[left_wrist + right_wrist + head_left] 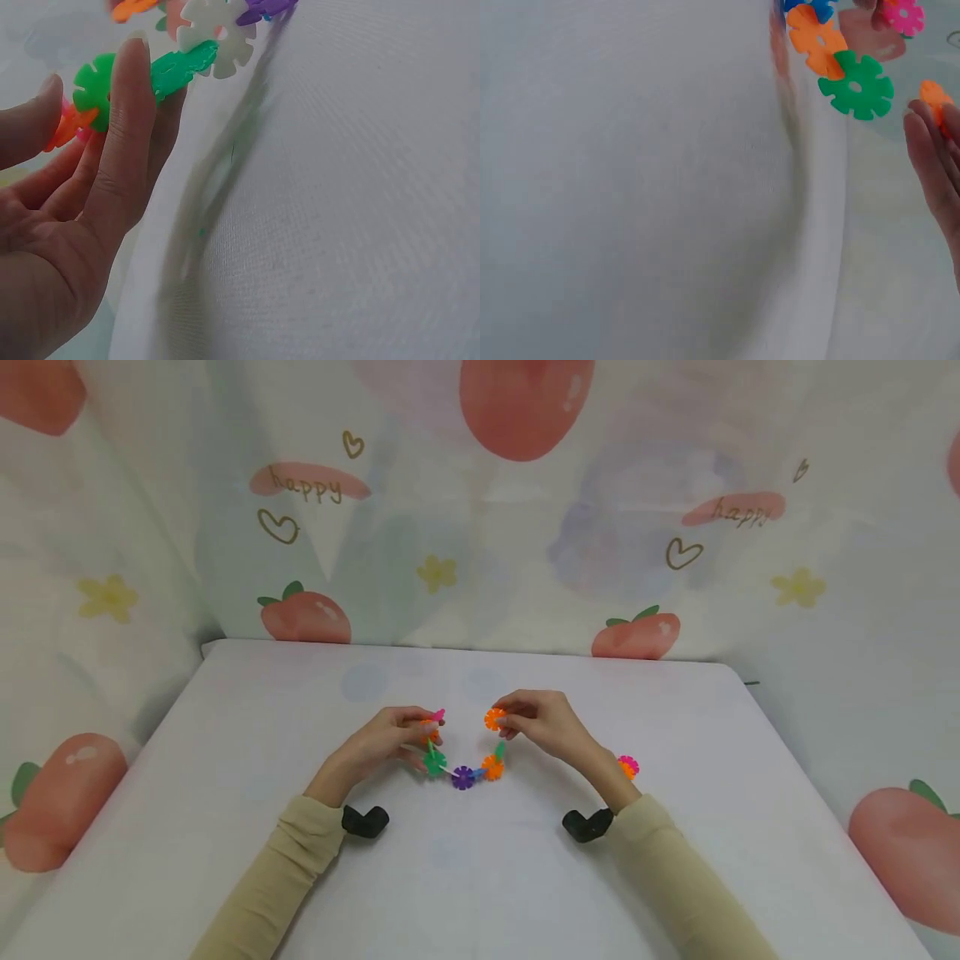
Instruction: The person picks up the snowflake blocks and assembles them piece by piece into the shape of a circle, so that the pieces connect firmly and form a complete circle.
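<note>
A curved chain of interlocking notched plastic discs hangs from my left hand, which pinches it near its pink and orange end. From there run a light green disc, a darker green one, a white one, a purple one, a blue one and an orange one. A green disc forms the chain's far end. Above that end, my right hand pinches a single orange disc between thumb and fingers. A gap shows between this disc and the green one in the right wrist view.
Pink and orange discs lie on the white-covered table, beside the right wrist. Black devices are worn at both wrists. A fruit-patterned cloth hangs behind the table and along its sides.
</note>
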Demonstrator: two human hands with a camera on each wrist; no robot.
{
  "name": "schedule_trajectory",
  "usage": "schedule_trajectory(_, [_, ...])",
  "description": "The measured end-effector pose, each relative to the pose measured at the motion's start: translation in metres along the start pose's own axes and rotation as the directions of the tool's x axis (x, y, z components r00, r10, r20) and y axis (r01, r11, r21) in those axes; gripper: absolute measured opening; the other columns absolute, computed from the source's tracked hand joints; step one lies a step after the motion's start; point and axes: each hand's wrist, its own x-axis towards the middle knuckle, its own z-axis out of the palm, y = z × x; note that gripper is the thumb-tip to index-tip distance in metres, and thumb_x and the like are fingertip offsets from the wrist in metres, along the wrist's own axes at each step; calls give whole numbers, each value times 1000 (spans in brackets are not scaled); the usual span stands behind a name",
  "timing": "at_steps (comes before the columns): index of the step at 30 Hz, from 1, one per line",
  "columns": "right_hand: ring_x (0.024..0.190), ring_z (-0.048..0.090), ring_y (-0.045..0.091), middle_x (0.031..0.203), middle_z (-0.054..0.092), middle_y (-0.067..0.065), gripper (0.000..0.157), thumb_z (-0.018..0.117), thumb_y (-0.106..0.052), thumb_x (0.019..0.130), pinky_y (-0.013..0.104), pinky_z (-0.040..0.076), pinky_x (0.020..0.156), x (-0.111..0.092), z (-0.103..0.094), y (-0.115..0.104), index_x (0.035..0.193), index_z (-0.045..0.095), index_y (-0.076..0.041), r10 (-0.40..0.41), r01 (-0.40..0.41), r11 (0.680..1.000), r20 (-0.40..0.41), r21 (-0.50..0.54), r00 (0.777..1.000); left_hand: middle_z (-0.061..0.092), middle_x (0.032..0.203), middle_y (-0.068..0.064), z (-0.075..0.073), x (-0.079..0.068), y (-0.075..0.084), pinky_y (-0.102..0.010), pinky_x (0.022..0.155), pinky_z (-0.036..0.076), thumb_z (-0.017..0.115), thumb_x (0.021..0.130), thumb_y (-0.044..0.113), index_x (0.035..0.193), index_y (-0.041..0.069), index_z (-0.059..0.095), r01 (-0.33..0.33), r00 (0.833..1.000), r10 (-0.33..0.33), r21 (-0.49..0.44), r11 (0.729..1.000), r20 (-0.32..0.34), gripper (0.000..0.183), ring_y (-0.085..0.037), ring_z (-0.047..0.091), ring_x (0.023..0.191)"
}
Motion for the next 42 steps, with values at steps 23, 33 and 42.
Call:
schedule_trajectory(23, [76,76,21,96,78,15,20,68,-1,97,33,64,79,41,40,-21,116,76,1,-100,101,993,-9,55,995,71,113,-25,3,2,-1,-37,74,65,58,105,17,138,-4,58,-11,1000,11,21,1000,-10,39,-22,71,87])
schedule_trajectory(33, [71,71,20,90,77,12,18,71,2,94,48,63,74,44,40,-25,111,78,2,-161,162,986,-14,47,987,73,106,-24,14,5,0,-32,67,64,56,105,9,139,-8,57,-55,996,57,35,998,-67,38,-18,71,76])
schedule_trajectory(42, [70,72,16,93,78,13,19,71,3,93,30,63,71,43,47,-22,111,78,2,-171,170,985,-30,-34,985,73,106,-28,14,5,-5,-31,66,63,54,106,7,138,-12,56,-98,993,101,53,994,-58,38,-16,71,78])
